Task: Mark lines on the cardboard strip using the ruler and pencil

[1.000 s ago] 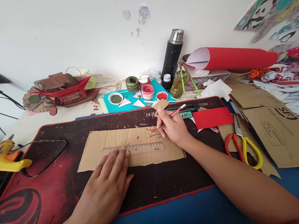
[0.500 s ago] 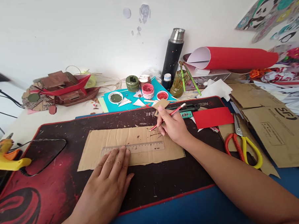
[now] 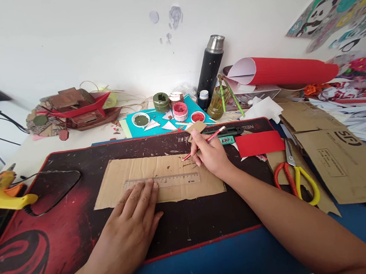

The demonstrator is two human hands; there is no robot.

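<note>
Head camera showed marking in hand: left hand (image 3: 131,232) lay flat, pressing a ruler (image 3: 162,181) onto cardboard (image 3: 132,169) at center; right hand (image 3: 212,156), at two o'clock, pinched a red pencil (image 3: 205,142), tip touching. Next move likely needs the ruler steady.

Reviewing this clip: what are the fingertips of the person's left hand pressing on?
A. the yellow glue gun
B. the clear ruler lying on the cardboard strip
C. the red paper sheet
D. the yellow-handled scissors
B: the left hand lies flat with its fingertips on the clear ruler, which rests on the cardboard strip; the right hand holds a red pencil.
</note>
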